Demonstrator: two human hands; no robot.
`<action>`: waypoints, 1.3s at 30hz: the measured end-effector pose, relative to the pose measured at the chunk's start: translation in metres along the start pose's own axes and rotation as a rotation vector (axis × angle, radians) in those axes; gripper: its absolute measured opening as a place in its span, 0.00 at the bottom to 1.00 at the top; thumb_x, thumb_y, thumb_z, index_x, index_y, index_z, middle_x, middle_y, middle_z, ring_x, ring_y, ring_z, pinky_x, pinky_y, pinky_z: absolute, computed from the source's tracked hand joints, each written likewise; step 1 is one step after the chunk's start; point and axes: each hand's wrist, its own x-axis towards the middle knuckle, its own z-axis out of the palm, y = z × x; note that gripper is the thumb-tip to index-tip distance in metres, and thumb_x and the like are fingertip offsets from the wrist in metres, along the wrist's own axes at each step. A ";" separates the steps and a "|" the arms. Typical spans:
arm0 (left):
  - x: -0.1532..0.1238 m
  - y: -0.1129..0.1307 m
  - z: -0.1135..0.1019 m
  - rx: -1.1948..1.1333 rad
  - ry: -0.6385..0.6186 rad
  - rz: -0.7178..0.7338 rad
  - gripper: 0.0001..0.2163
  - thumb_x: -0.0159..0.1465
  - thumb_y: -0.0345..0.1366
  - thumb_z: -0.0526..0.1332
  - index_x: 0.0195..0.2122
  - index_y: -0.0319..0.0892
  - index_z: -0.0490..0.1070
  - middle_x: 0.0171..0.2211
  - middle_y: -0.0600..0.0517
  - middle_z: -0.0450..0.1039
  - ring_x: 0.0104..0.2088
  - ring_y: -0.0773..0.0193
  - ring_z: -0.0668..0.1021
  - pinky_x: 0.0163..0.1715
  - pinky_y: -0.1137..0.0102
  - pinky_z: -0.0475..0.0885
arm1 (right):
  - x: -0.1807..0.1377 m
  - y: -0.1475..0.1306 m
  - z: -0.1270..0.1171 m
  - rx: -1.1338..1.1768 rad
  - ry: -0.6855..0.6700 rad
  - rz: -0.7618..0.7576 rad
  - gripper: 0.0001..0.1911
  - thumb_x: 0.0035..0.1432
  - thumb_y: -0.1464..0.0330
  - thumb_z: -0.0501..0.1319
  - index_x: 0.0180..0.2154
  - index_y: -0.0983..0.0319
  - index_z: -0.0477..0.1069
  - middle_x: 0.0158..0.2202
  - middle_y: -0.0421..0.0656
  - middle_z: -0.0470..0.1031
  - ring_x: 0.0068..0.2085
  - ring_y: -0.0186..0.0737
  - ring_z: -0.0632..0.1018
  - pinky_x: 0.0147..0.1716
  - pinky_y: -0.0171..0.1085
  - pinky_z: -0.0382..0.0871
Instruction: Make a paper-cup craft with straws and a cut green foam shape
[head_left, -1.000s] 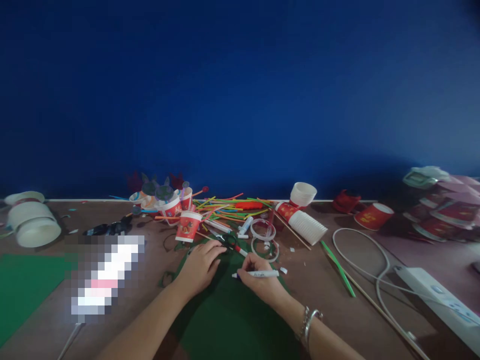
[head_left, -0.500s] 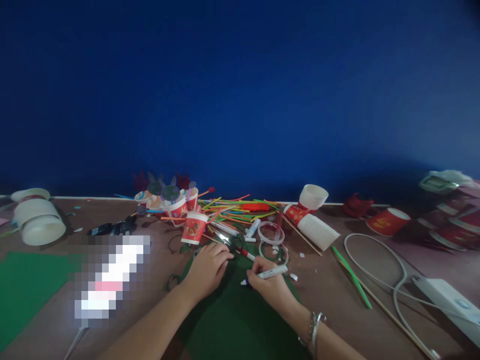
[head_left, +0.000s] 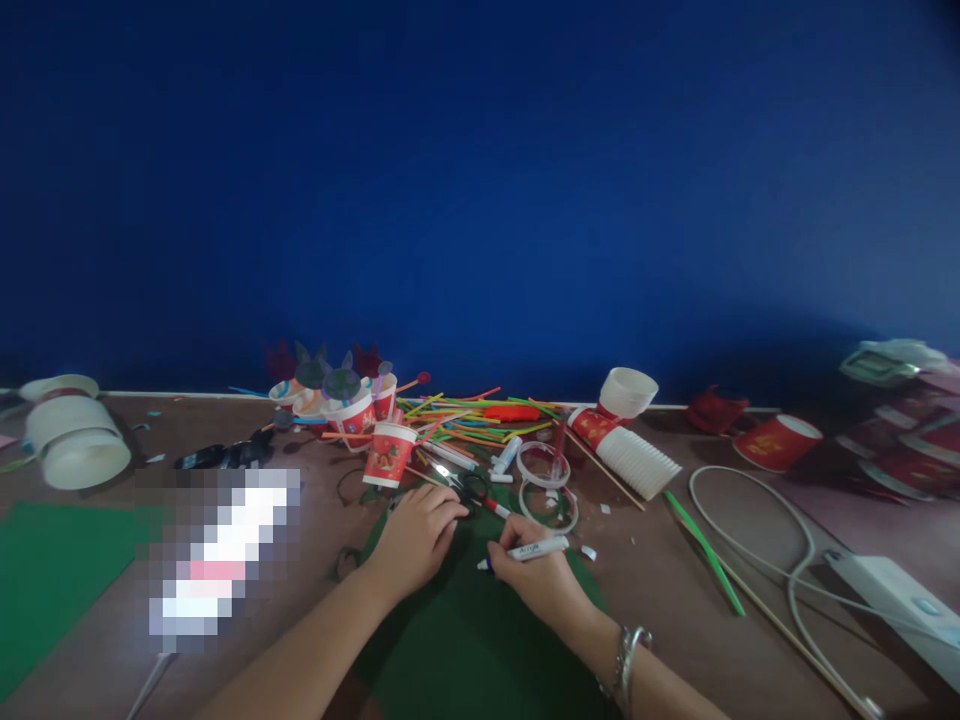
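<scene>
On the dark green sheet [head_left: 465,640], right hand [head_left: 536,585] grips a white marker [head_left: 529,550]; left hand [head_left: 412,540] lies flat.

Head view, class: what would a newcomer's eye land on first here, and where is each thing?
First, the two hands at the bottom centre: the left hand presses flat on a dark green sheet, and the right hand holds a white marker with its tip on that sheet. Behind them lies a bright heap of coloured sticks among red paper cups, under a deep blue wall.
</scene>
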 end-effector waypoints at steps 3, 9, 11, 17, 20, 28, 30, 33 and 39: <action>0.001 0.000 -0.001 0.003 -0.005 -0.005 0.11 0.64 0.28 0.53 0.42 0.44 0.71 0.41 0.50 0.72 0.43 0.59 0.71 0.42 0.64 0.66 | 0.000 -0.001 0.000 -0.008 -0.009 -0.016 0.11 0.49 0.67 0.58 0.19 0.60 0.57 0.16 0.35 0.63 0.20 0.31 0.62 0.20 0.30 0.53; 0.001 0.001 0.000 0.000 -0.007 -0.014 0.11 0.63 0.28 0.53 0.42 0.45 0.71 0.42 0.50 0.72 0.43 0.58 0.71 0.42 0.64 0.66 | 0.000 0.000 0.000 -0.016 -0.032 -0.016 0.11 0.47 0.67 0.58 0.19 0.60 0.59 0.16 0.35 0.62 0.20 0.31 0.62 0.19 0.30 0.53; 0.000 0.001 0.000 -0.001 -0.006 -0.013 0.11 0.63 0.28 0.53 0.43 0.45 0.71 0.42 0.50 0.72 0.43 0.59 0.71 0.42 0.64 0.66 | 0.000 0.001 0.001 -0.028 -0.020 -0.020 0.11 0.47 0.68 0.58 0.18 0.60 0.58 0.15 0.35 0.62 0.19 0.31 0.62 0.19 0.30 0.52; -0.001 0.000 0.001 0.008 -0.019 -0.015 0.11 0.63 0.28 0.53 0.43 0.45 0.71 0.42 0.50 0.72 0.43 0.59 0.71 0.42 0.64 0.65 | 0.000 0.002 -0.001 0.020 -0.026 0.006 0.11 0.46 0.69 0.56 0.18 0.59 0.56 0.14 0.36 0.64 0.19 0.31 0.63 0.18 0.30 0.53; -0.001 0.001 0.000 0.006 -0.022 -0.014 0.11 0.64 0.28 0.53 0.43 0.45 0.71 0.42 0.50 0.72 0.43 0.59 0.71 0.42 0.64 0.65 | 0.001 0.002 -0.003 0.098 -0.049 0.084 0.10 0.49 0.67 0.56 0.19 0.59 0.58 0.14 0.37 0.68 0.18 0.32 0.65 0.18 0.30 0.55; 0.000 0.001 0.000 0.008 -0.009 -0.017 0.11 0.63 0.28 0.53 0.42 0.45 0.71 0.42 0.50 0.72 0.43 0.59 0.71 0.42 0.64 0.66 | 0.000 -0.004 -0.003 0.040 -0.017 0.039 0.11 0.48 0.68 0.56 0.18 0.59 0.57 0.14 0.36 0.65 0.19 0.31 0.64 0.19 0.30 0.54; 0.000 0.001 0.000 0.016 -0.005 -0.016 0.11 0.63 0.28 0.53 0.42 0.45 0.71 0.42 0.50 0.72 0.43 0.59 0.71 0.42 0.64 0.66 | 0.000 -0.004 -0.002 0.033 -0.006 0.033 0.11 0.48 0.68 0.56 0.18 0.59 0.57 0.14 0.35 0.64 0.19 0.31 0.64 0.20 0.30 0.54; 0.000 0.001 0.000 0.019 -0.005 -0.015 0.11 0.63 0.28 0.53 0.42 0.45 0.72 0.41 0.50 0.72 0.42 0.59 0.71 0.42 0.65 0.66 | 0.001 -0.002 -0.001 0.034 0.003 0.045 0.10 0.48 0.68 0.56 0.18 0.59 0.57 0.14 0.35 0.63 0.19 0.31 0.62 0.19 0.30 0.53; 0.000 0.001 -0.001 0.013 -0.015 -0.016 0.11 0.63 0.28 0.53 0.43 0.45 0.71 0.42 0.50 0.72 0.43 0.59 0.71 0.42 0.64 0.66 | 0.000 -0.001 -0.002 0.015 0.019 0.052 0.10 0.47 0.68 0.55 0.18 0.59 0.57 0.14 0.35 0.63 0.19 0.31 0.61 0.19 0.31 0.52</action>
